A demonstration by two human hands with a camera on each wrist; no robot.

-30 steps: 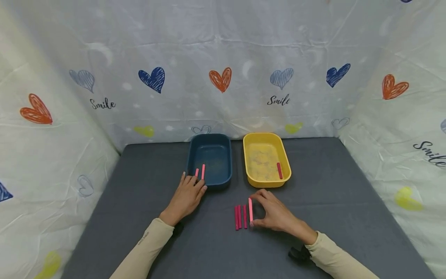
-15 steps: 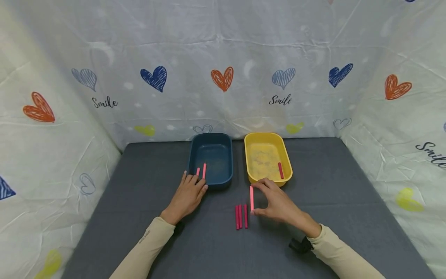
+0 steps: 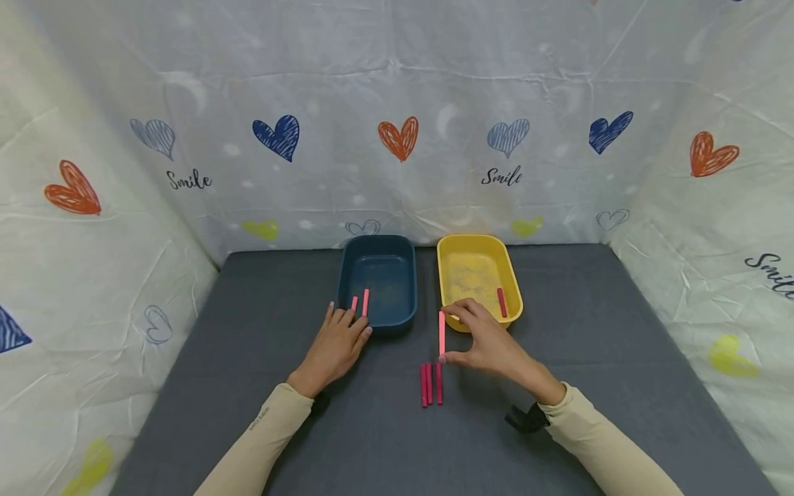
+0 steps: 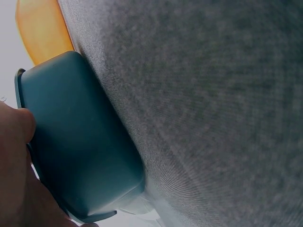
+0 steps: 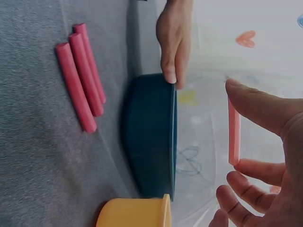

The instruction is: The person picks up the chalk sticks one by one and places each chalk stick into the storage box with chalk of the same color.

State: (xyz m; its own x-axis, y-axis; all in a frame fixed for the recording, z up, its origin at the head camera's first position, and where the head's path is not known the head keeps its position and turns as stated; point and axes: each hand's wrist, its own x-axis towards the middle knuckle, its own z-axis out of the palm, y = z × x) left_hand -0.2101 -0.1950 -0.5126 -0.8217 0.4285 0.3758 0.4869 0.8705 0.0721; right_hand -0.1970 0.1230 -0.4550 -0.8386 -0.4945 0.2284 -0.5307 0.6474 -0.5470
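Note:
My right hand (image 3: 493, 348) pinches a light pink stick (image 3: 442, 334) by its two ends between thumb and fingertip, above the table. In the right wrist view that stick (image 5: 234, 132) hangs clear of everything else. My left hand (image 3: 331, 348) grips the near rim of the dark blue tub (image 3: 406, 303), fingers over the edge and thumb outside. Inside the tub lie two light pink sticks (image 3: 366, 302), partly hidden by the fingers. Three dark pink sticks (image 3: 429, 384) lie side by side on the table, just below my right hand.
A yellow tub (image 3: 465, 272) stands right of the blue one, with a dark red stick (image 3: 502, 302) inside. Dark grey cloth (image 3: 595, 331) covers the table. A patterned white sheet (image 3: 347, 165) hangs behind and at both sides.
My right hand has lifted the light pink stick from beside the dark pink ones and moved it away from me, lately slightly left. The left hand stays at the blue tub.

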